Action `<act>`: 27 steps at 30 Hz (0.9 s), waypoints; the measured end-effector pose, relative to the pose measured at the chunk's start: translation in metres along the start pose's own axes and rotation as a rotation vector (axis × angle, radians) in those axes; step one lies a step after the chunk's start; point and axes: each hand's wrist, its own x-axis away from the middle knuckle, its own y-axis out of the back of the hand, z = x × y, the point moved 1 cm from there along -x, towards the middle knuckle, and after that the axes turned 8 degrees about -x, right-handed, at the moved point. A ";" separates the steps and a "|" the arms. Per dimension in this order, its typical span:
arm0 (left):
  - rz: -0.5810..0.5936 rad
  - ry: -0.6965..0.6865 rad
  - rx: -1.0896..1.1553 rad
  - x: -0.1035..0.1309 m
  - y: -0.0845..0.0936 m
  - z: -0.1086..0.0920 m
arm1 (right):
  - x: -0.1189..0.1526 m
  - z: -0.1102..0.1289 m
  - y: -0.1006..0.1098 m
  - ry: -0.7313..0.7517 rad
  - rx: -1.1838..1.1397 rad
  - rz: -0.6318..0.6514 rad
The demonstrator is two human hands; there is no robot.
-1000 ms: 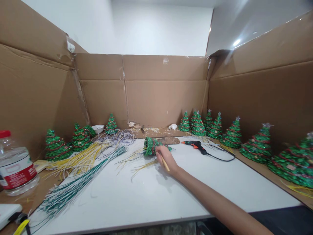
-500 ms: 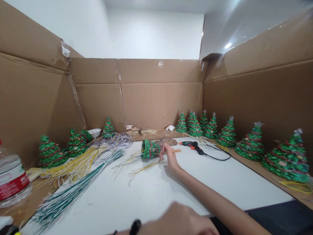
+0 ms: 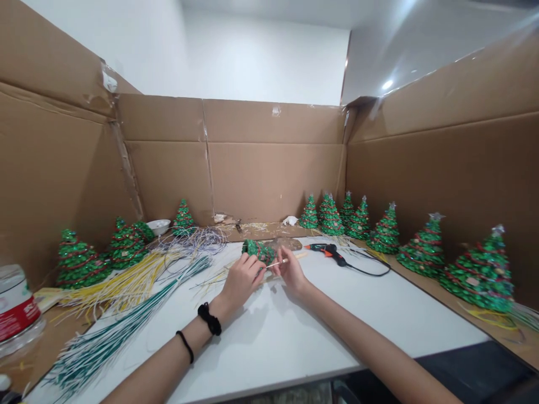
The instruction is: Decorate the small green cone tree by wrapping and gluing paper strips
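Observation:
A small green tree [image 3: 252, 247] with red trim lies on its side on the white board, its wide end to the left. Just in front of it, my left hand [image 3: 244, 278] pinches one end of a thin pale strand [image 3: 273, 264]. The strand's other end is between the fingertips of my right hand [image 3: 291, 270]. Both hands partly cover the tree. A brown patch [image 3: 290, 243] shows on the board behind my right hand, and a pale stick lies beside it.
A black and orange glue gun [image 3: 330, 251] with a cord lies to the right. Green trees [image 3: 480, 272] line both sides. Yellow strips [image 3: 122, 279], teal strips [image 3: 122, 331] and a bottle [image 3: 19, 311] are at left. Cardboard walls [image 3: 273, 174] surround the board.
My left hand has come up from the bottom edge to the tree and my right hand. A thin strand now shows between both hands. The view has shifted slightly.

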 end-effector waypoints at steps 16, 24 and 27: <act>0.019 0.079 0.102 0.003 0.003 0.010 | -0.002 0.004 0.010 -0.141 0.011 0.043; -0.013 0.044 0.061 0.002 0.004 0.011 | 0.001 -0.003 0.002 -0.208 -0.043 0.091; -0.033 0.031 0.038 0.001 0.003 0.014 | -0.001 -0.005 0.001 -0.208 -0.086 0.073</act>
